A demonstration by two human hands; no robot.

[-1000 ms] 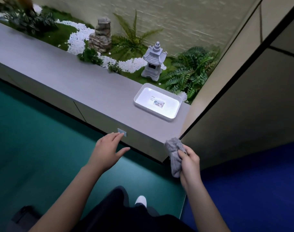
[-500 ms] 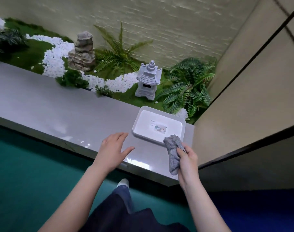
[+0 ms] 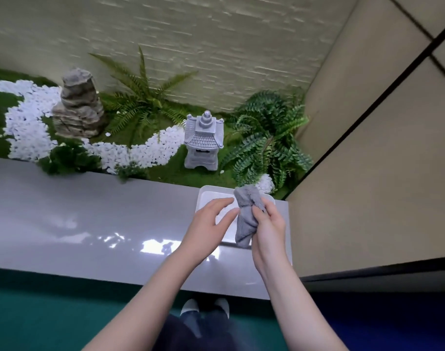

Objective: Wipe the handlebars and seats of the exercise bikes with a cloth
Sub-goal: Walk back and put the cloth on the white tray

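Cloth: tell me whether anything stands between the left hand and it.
Nothing visible does. The left hand, fingers extended, is right beside the cloth, which the right hand grips over the white tray; contact cannot be told.

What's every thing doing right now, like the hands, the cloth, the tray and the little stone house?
cloth, bunched up, held over the tray
right hand, grips the cloth
left hand, fingers straight, beside the cloth, holding nothing
tray, flat on the ledge, partly hidden by the hands
stone lantern, upright among the plants
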